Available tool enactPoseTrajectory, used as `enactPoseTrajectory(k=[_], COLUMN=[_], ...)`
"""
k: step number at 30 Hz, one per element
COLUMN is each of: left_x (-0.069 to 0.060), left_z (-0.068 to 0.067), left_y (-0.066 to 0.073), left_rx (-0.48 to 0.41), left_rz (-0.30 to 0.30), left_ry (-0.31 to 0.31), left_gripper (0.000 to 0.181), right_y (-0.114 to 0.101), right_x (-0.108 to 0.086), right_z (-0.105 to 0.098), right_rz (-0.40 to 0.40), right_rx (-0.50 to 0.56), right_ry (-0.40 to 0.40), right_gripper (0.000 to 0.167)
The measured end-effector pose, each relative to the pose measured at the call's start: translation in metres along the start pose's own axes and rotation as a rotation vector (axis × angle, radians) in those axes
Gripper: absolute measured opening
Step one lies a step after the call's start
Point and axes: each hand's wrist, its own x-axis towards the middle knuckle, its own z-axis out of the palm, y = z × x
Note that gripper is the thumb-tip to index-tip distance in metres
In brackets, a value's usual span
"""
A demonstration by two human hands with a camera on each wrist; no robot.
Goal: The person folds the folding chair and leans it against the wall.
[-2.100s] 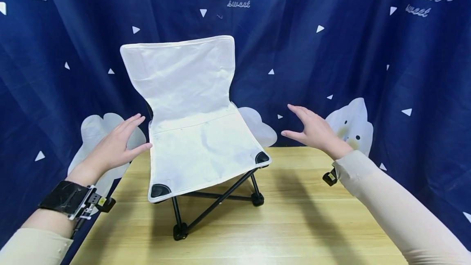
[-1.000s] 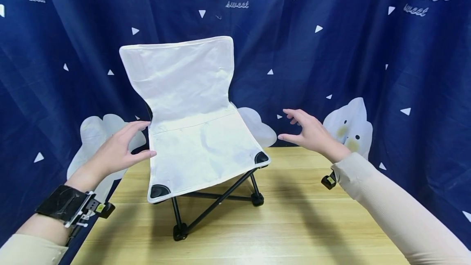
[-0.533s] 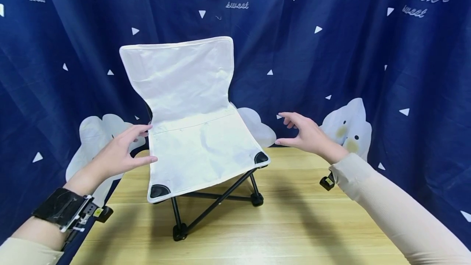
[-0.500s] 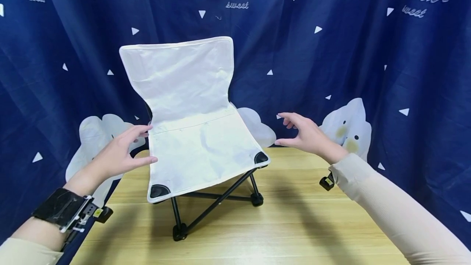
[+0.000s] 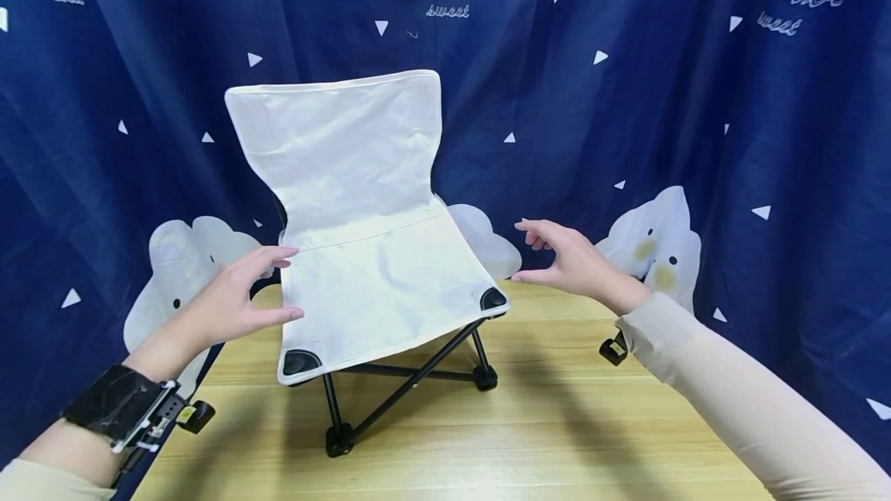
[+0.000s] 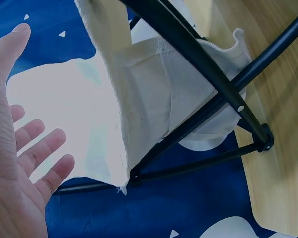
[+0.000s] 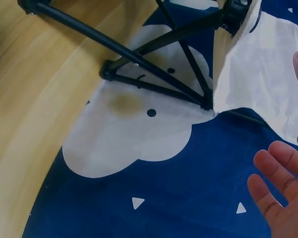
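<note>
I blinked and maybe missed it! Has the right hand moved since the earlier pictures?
Yes. In the head view, the right hand has moved left and slightly down, closer to the chair, which stays put.

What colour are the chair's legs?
Black; the legs show best in the head view, under the white seat.

Over on the tabletop a chair is standing, a curtain hanging behind it; the left grip is hovering at the seat's left edge, the right grip apart, rightward.
</note>
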Motion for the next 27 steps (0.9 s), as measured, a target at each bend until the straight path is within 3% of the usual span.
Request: enactPoseTrajectory(k=[11,19,27], left_x=[-0.006,-0.008,-0.012], left_z=[0.008,0.009,0.011], left_y=[0.000,0.013,0.020], left_rx=[-0.022,-0.052,-0.018], left_rz=[0.056,0.090,0.066], left_ry=[0.017,0.043,0.024], left_gripper=[0.088,0.084,0.084], right_y=[-0.006,-0.010,-0.014], right_x=[0.000,-0.001,-0.005], right_z=[0.006,0.011,0.015], right_rz=[-0.044,-0.109,-0.107], right_rx=[0.027,0.042,0.033], right_ry=[-0.009,0.009,-0.026], right_gripper=[0.074,0.072,0.069])
